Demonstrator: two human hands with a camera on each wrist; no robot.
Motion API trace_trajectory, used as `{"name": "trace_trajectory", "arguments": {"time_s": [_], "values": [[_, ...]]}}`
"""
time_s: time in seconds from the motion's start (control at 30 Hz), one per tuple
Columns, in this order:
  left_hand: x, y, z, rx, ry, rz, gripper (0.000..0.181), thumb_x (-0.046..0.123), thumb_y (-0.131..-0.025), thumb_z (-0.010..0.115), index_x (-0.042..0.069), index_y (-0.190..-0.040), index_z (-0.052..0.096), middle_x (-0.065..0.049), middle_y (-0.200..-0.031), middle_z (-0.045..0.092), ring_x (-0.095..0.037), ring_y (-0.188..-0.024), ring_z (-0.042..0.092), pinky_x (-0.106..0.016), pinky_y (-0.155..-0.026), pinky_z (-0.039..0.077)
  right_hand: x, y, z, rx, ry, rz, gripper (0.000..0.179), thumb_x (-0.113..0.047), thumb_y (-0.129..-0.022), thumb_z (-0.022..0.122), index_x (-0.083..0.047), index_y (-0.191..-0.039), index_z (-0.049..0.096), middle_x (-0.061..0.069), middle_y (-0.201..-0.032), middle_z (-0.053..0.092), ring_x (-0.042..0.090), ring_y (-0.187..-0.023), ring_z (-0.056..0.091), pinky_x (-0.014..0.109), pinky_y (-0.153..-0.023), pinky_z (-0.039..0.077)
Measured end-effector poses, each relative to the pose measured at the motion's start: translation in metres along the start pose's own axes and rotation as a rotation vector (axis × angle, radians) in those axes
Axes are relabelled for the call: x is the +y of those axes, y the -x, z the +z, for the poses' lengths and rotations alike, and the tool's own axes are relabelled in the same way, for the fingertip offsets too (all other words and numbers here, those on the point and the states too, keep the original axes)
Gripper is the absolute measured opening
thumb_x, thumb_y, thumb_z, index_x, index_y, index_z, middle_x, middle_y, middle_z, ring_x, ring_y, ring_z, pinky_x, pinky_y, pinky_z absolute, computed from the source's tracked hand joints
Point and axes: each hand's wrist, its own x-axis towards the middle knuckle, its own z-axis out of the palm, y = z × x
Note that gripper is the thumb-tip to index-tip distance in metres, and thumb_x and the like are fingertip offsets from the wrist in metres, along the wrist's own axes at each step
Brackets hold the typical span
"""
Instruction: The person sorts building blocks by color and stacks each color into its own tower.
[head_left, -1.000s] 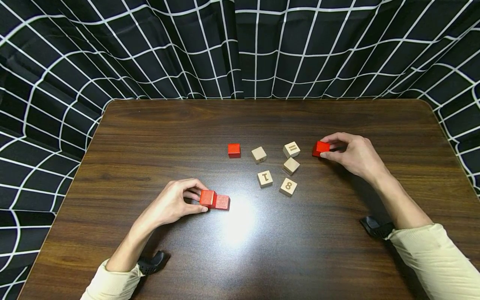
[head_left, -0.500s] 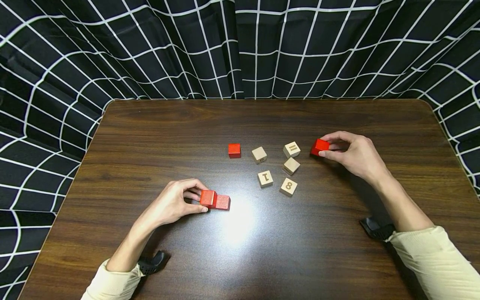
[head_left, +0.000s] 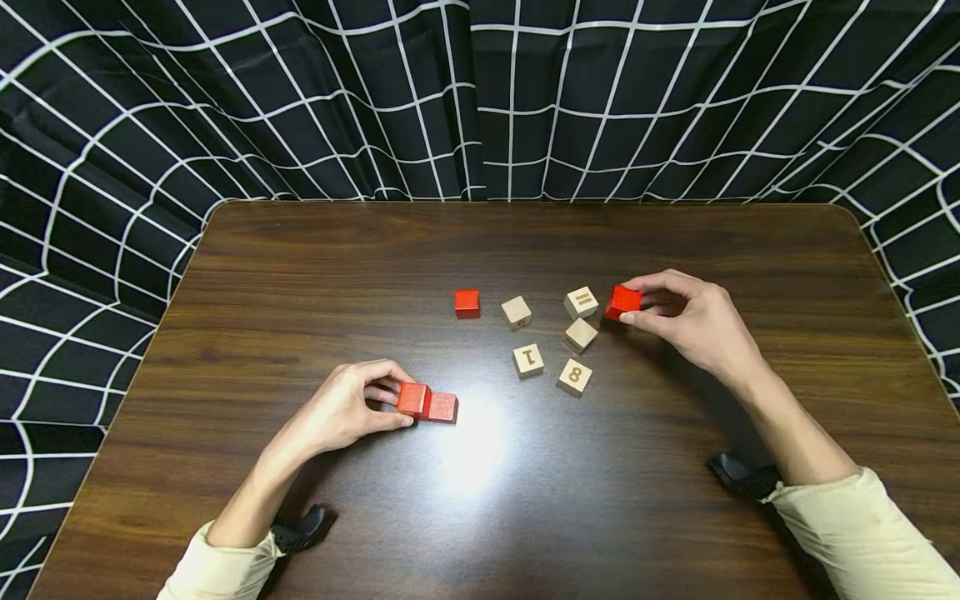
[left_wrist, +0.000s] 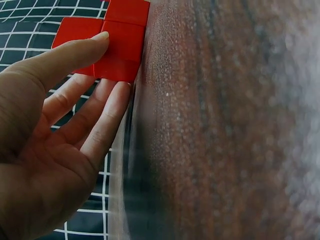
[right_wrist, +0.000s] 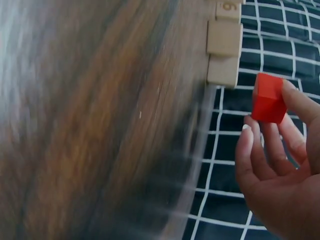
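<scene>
Thumb and fingers of my left hand [head_left: 337,410] grip the side of a small group of red cubes at the table's left middle. One red cube [left_wrist: 82,37] sits on top of another [left_wrist: 117,57], and a third red cube [head_left: 442,407] lies against them on the right. The lower cube is mostly hidden in the head view. My right hand [head_left: 701,321] pinches a red cube [right_wrist: 270,97] between thumb and fingertips. That cube is raised off the tabletop, tilted, just right of the wooden cube with an equals sign [head_left: 581,302].
Several pale wooden cubes lie at the middle, among them one marked 1 [head_left: 528,361], one marked 8 [head_left: 574,377] and a blank-topped one [head_left: 580,335]. Left of them is another wooden cube [head_left: 516,312], then a lone red cube [head_left: 467,304]. A black gridded curtain [head_left: 480,100] surrounds the brown table [head_left: 337,242].
My right hand has carried its red cube a short way left, closer to the wooden cubes. The left hand keeps its place at the red cubes.
</scene>
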Motion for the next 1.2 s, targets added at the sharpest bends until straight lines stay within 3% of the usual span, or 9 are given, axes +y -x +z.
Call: {"name": "trace_trajectory", "arguments": {"time_s": [0.57,1.2], "values": [[-0.001,0.001,0.001,0.009,0.0,0.002,0.032,0.004,-0.073,0.088,0.011,-0.1,0.07,-0.002,-0.096,0.071,-0.012,-0.087,0.071,-0.025,-0.079,0.06,-0.029,0.013,0.02,-0.044,-0.177,-0.105,0.037,-0.003,-0.077,0.085,-0.012,-0.111,0.073,0.001,-0.102,0.067,0.012,-0.079,0.066,0.015,-0.07,0.056],[0.001,0.001,0.001,0.014,0.006,0.01,0.032,0.005,-0.073,0.088,0.011,-0.1,0.071,-0.002,-0.096,0.072,-0.013,-0.088,0.071,-0.025,-0.08,0.06,-0.051,0.021,0.042,-0.082,-0.252,-0.168,0.036,-0.002,-0.075,0.085,-0.009,-0.108,0.072,0.001,-0.1,0.067,0.015,-0.079,0.066,0.018,-0.071,0.057]]}}
